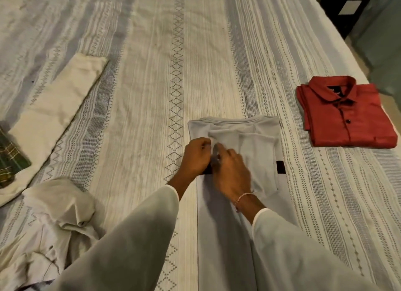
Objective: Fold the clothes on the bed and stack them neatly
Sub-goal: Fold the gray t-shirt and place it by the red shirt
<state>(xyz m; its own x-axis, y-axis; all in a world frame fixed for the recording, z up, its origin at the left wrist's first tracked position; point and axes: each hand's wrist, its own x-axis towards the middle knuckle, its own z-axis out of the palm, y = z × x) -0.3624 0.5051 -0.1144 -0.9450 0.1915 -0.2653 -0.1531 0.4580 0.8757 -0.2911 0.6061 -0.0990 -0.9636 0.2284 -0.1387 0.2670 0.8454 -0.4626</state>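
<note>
A light grey T-shirt [258,151] lies on the bed in front of me, its sides folded inward into a long strip with the neckline at the far end. My left hand [196,156] has its fingers curled and pinches a folded sleeve edge at the shirt's left side. My right hand [232,171] lies right beside it on the shirt, fingers pointing to the same fold; it is blurred. A red collared shirt [345,117] sits folded at the right.
A cream garment [54,110] lies stretched out at the left, with a green plaid cloth [10,160] on its near end. A crumpled off-white garment [50,221] lies at the near left. The bedspread [152,73] is striped; the bed's edge runs along the right.
</note>
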